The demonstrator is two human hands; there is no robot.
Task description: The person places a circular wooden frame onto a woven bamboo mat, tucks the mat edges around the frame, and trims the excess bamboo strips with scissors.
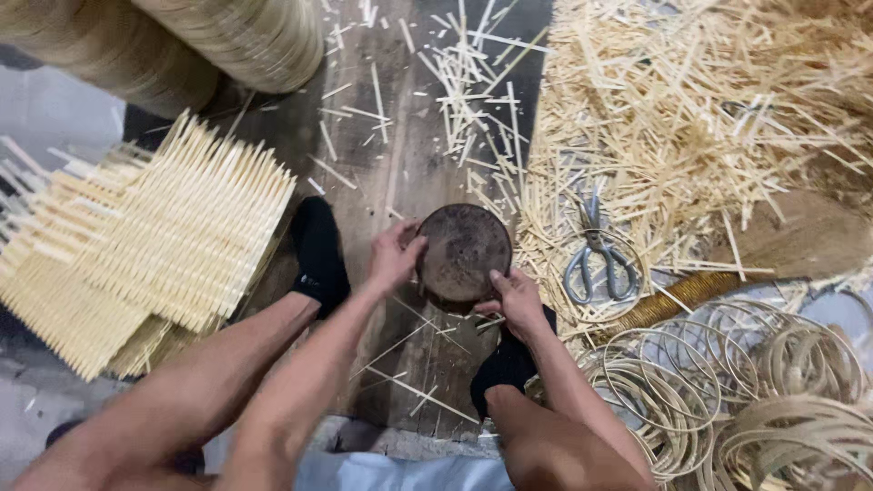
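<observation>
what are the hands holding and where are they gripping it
Both hands grip a dark round bowl-shaped form by its rim: the left hand on its left edge, the right hand on its lower right edge.

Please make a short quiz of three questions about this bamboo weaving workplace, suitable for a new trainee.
1. True or false: both hands grip the dark round mould.
2. Which tool lies to the right of the mould? A) hammer B) scissors C) knife
3. Fill in: the pile of woven bamboo mats lies on the person's ____ side.

Key
1. True: the left hand holds its left edge, the right hand its lower right edge.
2. B: the scissors lie among bamboo strips, above the bamboo rings.
3. Left: the woven mats lie beside the left foot.
</observation>
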